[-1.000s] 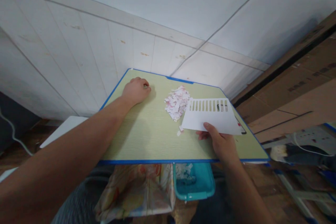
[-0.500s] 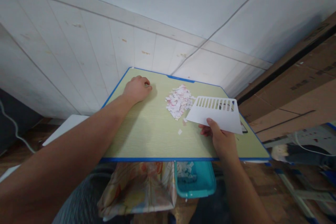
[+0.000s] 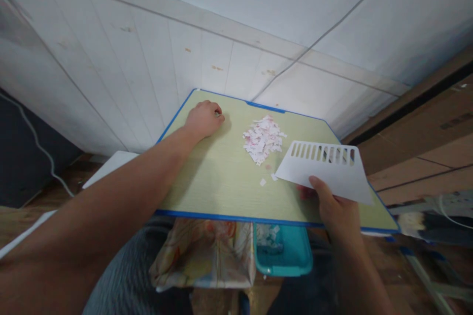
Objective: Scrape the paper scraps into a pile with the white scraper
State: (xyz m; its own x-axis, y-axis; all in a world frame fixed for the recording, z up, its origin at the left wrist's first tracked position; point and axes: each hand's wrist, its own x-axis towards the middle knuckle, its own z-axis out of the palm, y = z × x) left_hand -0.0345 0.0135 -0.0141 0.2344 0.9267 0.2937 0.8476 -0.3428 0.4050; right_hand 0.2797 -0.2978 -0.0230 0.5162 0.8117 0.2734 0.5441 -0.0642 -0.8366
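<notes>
My right hand grips a white slotted sheet by its lower edge, thumb on top and fingers beneath. A row of long holes runs along the sheet's far side. Left of it, a heap of small white and pinkish paper scraps lies on the tabletop. Two loose scraps lie just nearer me, one by the sheet's corner. My left hand rests at the table's far left with fingers curled closed. What those fingers hold, if anything, is hidden.
The pale green table has a blue rim and stands against a white panelled wall. Below its front edge sit a turquoise bin with scraps inside and a patterned cloth. Cardboard boxes stand at the right.
The slotted sheet in my right hand has moved slightly away from the heap, toward the right and nearer me. My left hand stays about in place. The whole view has shifted a little.
</notes>
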